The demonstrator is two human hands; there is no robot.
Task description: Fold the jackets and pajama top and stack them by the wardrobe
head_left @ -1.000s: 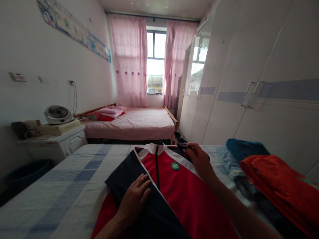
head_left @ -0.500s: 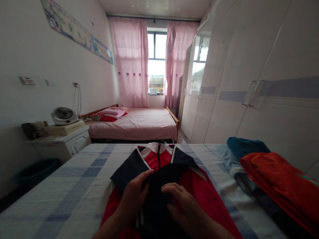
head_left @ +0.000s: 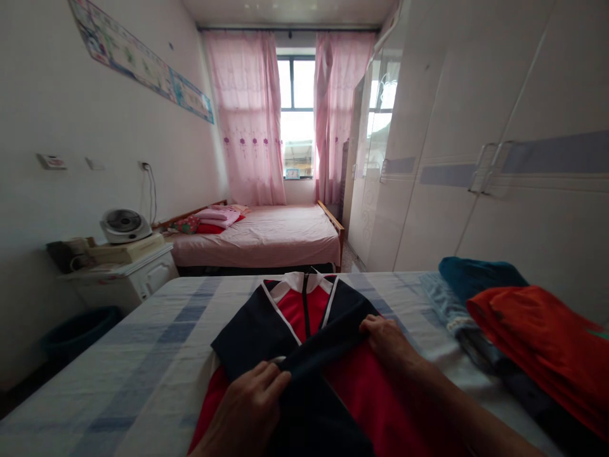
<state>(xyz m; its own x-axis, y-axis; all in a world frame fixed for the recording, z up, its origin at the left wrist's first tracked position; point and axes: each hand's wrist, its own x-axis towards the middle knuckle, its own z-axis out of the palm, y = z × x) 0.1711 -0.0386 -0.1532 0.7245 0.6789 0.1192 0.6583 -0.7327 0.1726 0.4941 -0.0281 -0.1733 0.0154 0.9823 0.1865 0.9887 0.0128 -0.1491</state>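
A zip-up jacket (head_left: 352,387) in navy, red and white lies on the bed in front of me, its white collar at the far end. One navy sleeve (head_left: 328,346) is folded slantwise across the chest, covering the lower part of the zip. Near the middle of the jacket, my left hand (head_left: 250,400) is closed on the sleeve's lower end, by a bit of white edging. My right hand (head_left: 387,339) pinches the same sleeve close to the right shoulder. The other sleeve is also folded inward on the left side.
Folded clothes, with an orange garment (head_left: 537,343) and a teal one (head_left: 480,279), are piled on the striped sheet (head_left: 157,355) at right. A nightstand (head_left: 143,273) with a fan (head_left: 124,225) stands left. Beyond is a pink bed (head_left: 266,238); a white wardrobe (head_left: 442,222) lines the right.
My hands have moved apart, the right one up and right to the shoulder, the left one slightly down. The navy sleeve is now drawn out slantwise between them.
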